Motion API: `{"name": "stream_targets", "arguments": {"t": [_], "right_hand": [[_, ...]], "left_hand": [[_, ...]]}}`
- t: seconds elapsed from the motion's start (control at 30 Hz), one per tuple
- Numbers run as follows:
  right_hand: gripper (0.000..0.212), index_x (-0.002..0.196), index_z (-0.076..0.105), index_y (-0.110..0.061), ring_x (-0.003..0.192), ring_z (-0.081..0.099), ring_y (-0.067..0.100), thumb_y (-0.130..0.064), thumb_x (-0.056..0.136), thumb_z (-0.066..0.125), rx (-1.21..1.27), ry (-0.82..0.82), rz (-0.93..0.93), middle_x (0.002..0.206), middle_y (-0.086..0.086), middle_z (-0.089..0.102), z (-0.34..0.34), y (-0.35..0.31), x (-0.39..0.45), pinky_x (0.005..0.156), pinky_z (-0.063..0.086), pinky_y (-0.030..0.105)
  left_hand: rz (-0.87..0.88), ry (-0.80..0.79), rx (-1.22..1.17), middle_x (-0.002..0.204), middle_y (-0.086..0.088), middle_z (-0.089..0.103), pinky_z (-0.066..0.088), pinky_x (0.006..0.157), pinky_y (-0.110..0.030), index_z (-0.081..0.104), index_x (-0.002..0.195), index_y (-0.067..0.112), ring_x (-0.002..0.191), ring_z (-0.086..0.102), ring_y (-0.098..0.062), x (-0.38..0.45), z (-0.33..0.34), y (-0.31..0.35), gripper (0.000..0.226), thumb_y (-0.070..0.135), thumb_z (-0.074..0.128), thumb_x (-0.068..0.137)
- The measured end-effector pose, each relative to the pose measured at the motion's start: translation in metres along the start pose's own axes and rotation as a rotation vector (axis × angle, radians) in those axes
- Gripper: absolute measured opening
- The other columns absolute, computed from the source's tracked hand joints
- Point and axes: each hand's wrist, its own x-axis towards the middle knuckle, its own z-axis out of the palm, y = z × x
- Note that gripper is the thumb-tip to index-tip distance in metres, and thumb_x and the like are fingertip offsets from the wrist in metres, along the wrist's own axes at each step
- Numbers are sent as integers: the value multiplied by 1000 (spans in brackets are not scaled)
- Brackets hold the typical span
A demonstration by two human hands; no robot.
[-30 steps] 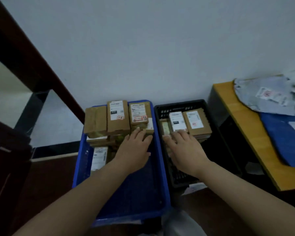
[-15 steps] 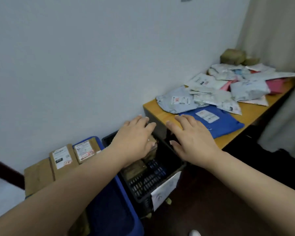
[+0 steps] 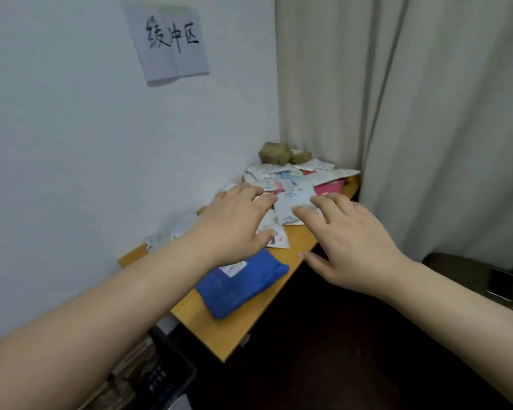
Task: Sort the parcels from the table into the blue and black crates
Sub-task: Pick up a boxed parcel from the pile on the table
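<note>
At the lower left, below the worktop [image 3: 243,327], a corner of the black crate [image 3: 172,380] shows. The left hand [image 3: 234,223] reaches over the worktop above the blue parcel [image 3: 237,287], fingers [image 3: 249,190] spread and holding nothing. Beyond it lies the heap of pale parcels [image 3: 290,184], with brown boxes [image 3: 274,153] at the far end. The right hand [image 3: 350,241] hovers at the worktop's near edge, fingers likewise apart and empty.
</note>
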Motion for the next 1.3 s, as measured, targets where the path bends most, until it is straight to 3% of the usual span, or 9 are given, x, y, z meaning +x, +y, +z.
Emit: {"name": "stream_targets", "arguments": {"t": [0.23, 0.53, 0.77, 0.93, 1.13, 1.3], "right_hand": [[70, 130, 55, -15, 112, 55, 38, -53, 73, 69, -21, -66, 89, 119, 15, 59, 20, 123, -8, 83, 50, 43], [74, 144, 41, -19, 130, 41, 35, -56, 83, 60, 65, -210, 178, 139, 13, 47, 88, 206, 13, 98, 42, 44], [74, 150, 29, -23, 138, 29, 30, -56, 88, 54, 86, -326, 208, 148, 10, 37, 162, 272, 89, 106, 35, 40], [71, 145, 39, -22, 128, 40, 33, -56, 83, 47, 119, -355, 229, 138, 11, 46, 217, 324, 186, 99, 40, 44], [69, 151, 22, -28, 140, 24, 27, -54, 91, 48, 134, -423, 183, 152, 5, 29, 275, 361, 274, 110, 28, 39], [68, 151, 22, -25, 140, 25, 28, -51, 93, 48, 196, -426, 84, 153, 7, 30, 335, 373, 345, 110, 29, 41]], "left_hand": [[80, 0, 5, 150, -4, 34, 30, 111, -40, 32, 148, 23, 139, 28, -23, 112, 18, 68, 62, 52, 46, 94], [142, -111, 0, 153, -6, 30, 28, 114, -43, 31, 149, 24, 143, 24, -25, 223, 72, 78, 62, 51, 47, 95], [155, -154, -41, 156, -5, 26, 28, 114, -45, 33, 147, 24, 144, 20, -25, 340, 131, 37, 60, 51, 46, 95], [136, -152, -55, 156, -5, 28, 29, 114, -42, 33, 147, 25, 143, 23, -24, 442, 156, -13, 60, 52, 47, 95], [49, -182, -94, 157, -4, 25, 26, 115, -42, 31, 148, 27, 146, 19, -24, 514, 188, -71, 63, 54, 47, 94], [-89, -183, -160, 157, -6, 25, 29, 115, -46, 30, 148, 25, 145, 21, -26, 555, 218, -100, 64, 51, 50, 93]]}}
